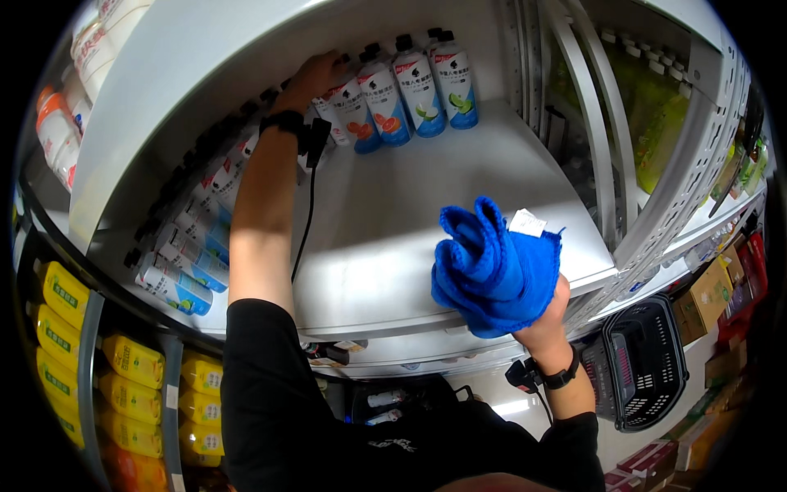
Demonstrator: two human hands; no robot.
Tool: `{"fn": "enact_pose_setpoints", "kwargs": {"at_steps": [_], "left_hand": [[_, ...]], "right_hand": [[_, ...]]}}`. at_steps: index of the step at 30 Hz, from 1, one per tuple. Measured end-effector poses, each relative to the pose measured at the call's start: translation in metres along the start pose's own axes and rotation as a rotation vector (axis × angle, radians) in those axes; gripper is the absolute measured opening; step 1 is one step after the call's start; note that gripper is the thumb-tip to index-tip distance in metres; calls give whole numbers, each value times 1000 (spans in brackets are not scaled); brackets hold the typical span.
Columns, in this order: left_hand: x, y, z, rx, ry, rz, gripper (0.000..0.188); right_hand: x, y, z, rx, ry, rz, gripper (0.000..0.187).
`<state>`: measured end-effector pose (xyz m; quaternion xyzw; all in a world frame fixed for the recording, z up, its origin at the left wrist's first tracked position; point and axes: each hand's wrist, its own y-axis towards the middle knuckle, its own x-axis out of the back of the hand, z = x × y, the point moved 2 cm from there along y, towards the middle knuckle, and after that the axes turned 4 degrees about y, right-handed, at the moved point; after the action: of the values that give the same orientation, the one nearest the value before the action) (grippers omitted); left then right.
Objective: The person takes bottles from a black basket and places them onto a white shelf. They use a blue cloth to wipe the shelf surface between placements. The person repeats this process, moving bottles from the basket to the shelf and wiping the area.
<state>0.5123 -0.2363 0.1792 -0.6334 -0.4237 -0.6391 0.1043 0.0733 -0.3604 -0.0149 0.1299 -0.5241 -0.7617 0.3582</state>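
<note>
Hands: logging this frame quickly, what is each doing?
Left hand: on a bottle, grip cannot be told.
Right hand: closed on blue cloth.

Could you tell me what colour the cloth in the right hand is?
Bright blue cloth, head view.

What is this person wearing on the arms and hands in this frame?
Both hands, left and right, are bare, without gloves. Black sleeves cover only the upper arms. Each wrist carries a black band with a small black device and a thin black cable hanging from it.
</note>
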Motion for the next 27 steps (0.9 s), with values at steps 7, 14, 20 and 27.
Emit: {"fn": "enact_pose_setpoints", "kwargs": {"at_steps": [7, 14, 20, 27], "left_hand": [[-14, 4, 47, -90, -41, -82, 40], [-20, -15, 34, 29, -61, 26, 101], [-16, -20, 29, 29, -217, 108, 109], [-20, -29, 32, 26, -145, 36, 112]], "right_hand": [[-5, 4, 0, 64, -6, 40, 36], [-4, 1, -3, 59, -12, 37, 35], [-4, 1, -3, 42, 3, 50, 35], [-2, 2, 1, 47, -3, 32, 34]]}}
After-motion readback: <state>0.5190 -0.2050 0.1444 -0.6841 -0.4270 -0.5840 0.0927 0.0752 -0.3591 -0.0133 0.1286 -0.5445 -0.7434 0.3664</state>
